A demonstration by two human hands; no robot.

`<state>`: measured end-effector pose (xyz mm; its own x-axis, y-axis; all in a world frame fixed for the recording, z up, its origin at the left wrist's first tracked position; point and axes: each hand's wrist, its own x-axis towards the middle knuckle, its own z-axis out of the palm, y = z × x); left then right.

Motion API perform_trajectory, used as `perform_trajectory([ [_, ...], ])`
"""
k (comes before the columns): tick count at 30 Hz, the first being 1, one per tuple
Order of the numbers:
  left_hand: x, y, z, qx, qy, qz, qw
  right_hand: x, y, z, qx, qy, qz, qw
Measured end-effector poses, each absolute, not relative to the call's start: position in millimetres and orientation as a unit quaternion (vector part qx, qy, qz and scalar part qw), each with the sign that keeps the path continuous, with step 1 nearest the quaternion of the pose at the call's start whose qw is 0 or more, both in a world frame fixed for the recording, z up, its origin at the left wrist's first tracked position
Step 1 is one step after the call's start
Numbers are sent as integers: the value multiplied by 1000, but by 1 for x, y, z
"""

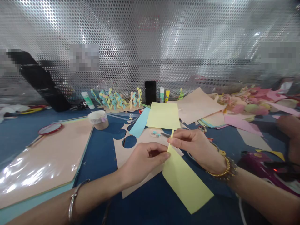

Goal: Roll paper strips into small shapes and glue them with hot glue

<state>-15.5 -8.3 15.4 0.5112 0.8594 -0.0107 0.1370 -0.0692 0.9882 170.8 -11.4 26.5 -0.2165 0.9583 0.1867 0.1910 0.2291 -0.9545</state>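
A pale yellow sheet of paper (185,181) hangs at a slant over the blue table, held near its upper corner. My left hand (145,161) pinches that corner between thumb and fingers. Just above it, my right hand (197,147) pinches a narrow upright strip at the same paper's top; whether the strip is folded or partly cut, I cannot tell. A dark pointed tool tip (165,135) shows beside the right fingers, its other end hidden. Behind the hands lie another yellow sheet (162,115), a blue paper piece (140,123) and a beige sheet with round holes (127,175).
Beige sheets (58,150) stack at left with a red-rimmed round object (50,128). A small tub (98,120), glue sticks (87,100), curled paper decorations (114,100) and a phone (150,92) stand behind. At right are a purple device (264,168) and another person's hand (290,128).
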Motion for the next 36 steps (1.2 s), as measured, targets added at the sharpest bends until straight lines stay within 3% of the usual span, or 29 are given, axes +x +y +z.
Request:
perform_trajectory([
  [14, -17, -5, 8, 629, 370, 324, 602, 171, -10, 27, -490, -670, 435, 350],
  [29, -17, -4, 12, 618, 406, 333, 586, 171, -12, 32, -467, -723, 376, 342],
  [32, -19, -1, 15, 622, 397, 381, 557, 173, -16, 38, -434, -772, 245, 395],
  [36, -20, 0, 22, 565, 408, 448, 559, 180, -27, 39, -285, -849, -114, 429],
])
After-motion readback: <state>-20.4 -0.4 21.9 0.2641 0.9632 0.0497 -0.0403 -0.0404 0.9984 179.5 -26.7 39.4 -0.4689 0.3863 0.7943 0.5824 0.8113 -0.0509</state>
